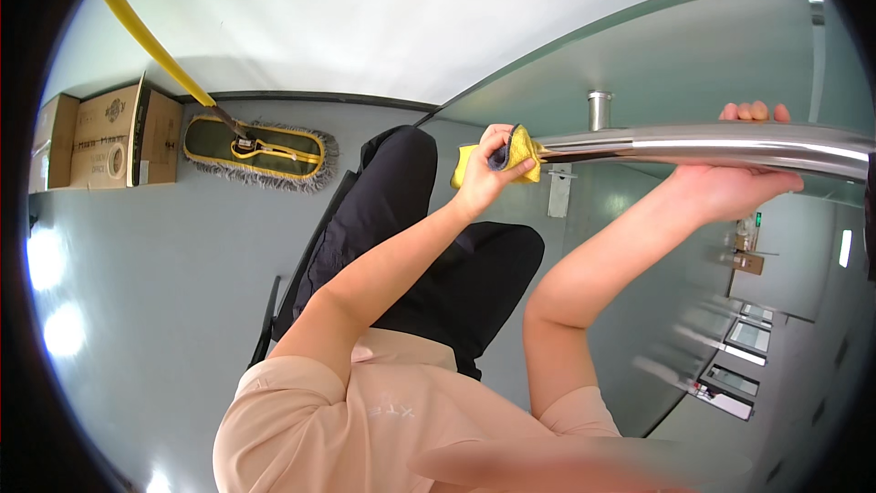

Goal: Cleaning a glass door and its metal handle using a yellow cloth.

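Observation:
A polished metal tubular door handle (671,148) runs across the right side, in front of a glass panel (698,55). My left hand (494,164) holds a folded yellow cloth with a grey side (523,159) around the near-left end of the tube. Further right, my right hand (725,188) grips the same tube. Its palm lies against the lower side and its fingertips show over the upper side. A short metal standoff (599,109) joins the handle to the glass. Part of the tube's left end is hidden by the cloth.
A flat dust mop (274,150) with a yellow handle (154,41) rests on the grey floor (171,267) by the white wall (308,14). Cardboard boxes (102,133) stand at far left. A metal fitting (560,192) shows below the handle. My bent knees (404,157) are below my arms.

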`<state>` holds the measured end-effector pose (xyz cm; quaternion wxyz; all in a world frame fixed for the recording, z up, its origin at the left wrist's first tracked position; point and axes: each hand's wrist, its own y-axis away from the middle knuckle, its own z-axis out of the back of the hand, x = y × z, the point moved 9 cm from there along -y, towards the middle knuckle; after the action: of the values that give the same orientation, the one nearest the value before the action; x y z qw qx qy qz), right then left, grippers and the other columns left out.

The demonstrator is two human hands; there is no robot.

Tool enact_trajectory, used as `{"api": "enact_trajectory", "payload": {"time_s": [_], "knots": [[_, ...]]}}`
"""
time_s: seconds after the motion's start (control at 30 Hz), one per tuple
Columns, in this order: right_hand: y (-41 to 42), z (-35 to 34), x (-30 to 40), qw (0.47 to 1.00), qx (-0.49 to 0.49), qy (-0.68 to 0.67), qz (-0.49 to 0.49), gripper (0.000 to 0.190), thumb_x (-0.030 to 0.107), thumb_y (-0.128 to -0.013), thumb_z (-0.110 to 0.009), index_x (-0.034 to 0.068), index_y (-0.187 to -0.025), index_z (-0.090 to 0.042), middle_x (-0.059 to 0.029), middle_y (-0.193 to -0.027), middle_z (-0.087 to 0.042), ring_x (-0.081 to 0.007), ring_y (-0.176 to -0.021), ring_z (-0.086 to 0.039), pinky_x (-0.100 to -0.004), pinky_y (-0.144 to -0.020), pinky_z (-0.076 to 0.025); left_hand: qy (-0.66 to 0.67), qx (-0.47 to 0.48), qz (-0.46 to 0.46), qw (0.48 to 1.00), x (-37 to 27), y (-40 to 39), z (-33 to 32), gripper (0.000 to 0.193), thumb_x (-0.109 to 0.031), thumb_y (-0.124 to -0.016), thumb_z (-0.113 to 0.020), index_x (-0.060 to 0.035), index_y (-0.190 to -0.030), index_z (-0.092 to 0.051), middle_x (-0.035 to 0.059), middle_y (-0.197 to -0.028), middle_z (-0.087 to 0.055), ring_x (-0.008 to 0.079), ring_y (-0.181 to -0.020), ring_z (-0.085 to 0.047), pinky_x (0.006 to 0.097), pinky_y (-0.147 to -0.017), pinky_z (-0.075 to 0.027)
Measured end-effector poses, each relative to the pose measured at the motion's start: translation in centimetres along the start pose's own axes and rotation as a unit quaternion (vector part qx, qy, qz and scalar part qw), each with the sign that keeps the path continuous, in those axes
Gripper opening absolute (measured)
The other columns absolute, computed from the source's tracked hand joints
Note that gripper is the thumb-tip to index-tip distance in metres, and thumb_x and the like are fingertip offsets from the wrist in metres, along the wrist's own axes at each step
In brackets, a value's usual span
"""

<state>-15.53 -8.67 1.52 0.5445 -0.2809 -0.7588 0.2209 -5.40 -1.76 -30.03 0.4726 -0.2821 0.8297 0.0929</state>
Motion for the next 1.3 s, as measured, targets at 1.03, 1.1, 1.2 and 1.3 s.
{"api": "enact_trajectory", "payload": {"time_s": [1.03,1.1,1.2,1.3], "knots": [[-0.1,-0.3,0.9,0.997,0.035,0.035,0.059,0.072,0.06,-0.097,-0.011,0.004,-0.106,-0.055,-0.0108,-0.082,-0.058,-0.0181,-0.077,-0.054,-0.0309,-0.071,-0.045,-0.274,0.101,-0.3,0.908,-16.1,-1.9,-6.7,0.023,-0.012,-0.084,-0.064,0.0051,-0.1,-0.058,0.0161,-0.124,-0.054,0.0339,-0.107,-0.05,0.0423,-0.089,-0.043],[0.1,-0.2,1.2,0.996,0.015,0.054,0.067,0.071,0.059,-0.097,-0.01,0.004,-0.106,-0.055,-0.0098,-0.081,-0.058,-0.0177,-0.076,-0.054,-0.0307,-0.07,-0.045,-0.278,0.119,-0.254,0.919,-16.0,-2.3,-7.0,0.024,-0.012,-0.086,-0.062,0.0048,-0.102,-0.058,0.0158,-0.123,-0.055,0.033,-0.101,-0.051,0.0425,-0.086,-0.044],[0.1,0.2,0.9,0.997,-0.016,0.058,0.05,0.071,0.058,-0.098,-0.01,0.004,-0.105,-0.056,-0.0095,-0.08,-0.057,-0.0174,-0.075,-0.054,-0.0305,-0.07,-0.044,-0.233,0.115,-0.233,0.937,-14.8,-2.0,-6.5,0.026,-0.012,-0.087,-0.061,0.0047,-0.106,-0.057,0.0163,-0.121,-0.055,0.0339,-0.099,-0.05,0.0421,-0.086,-0.044],[0.2,0.2,0.5,0.998,-0.004,0.053,0.036,0.071,0.059,-0.098,-0.011,0.004,-0.104,-0.056,-0.0092,-0.08,-0.057,-0.0168,-0.074,-0.053,-0.0298,-0.07,-0.044,-0.229,0.104,-0.223,0.942,-13.7,-0.5,-5.3,0.027,-0.011,-0.087,-0.06,0.0047,-0.108,-0.057,0.0168,-0.118,-0.056,0.035,-0.1,-0.05,0.0415,-0.087,-0.043]]}}
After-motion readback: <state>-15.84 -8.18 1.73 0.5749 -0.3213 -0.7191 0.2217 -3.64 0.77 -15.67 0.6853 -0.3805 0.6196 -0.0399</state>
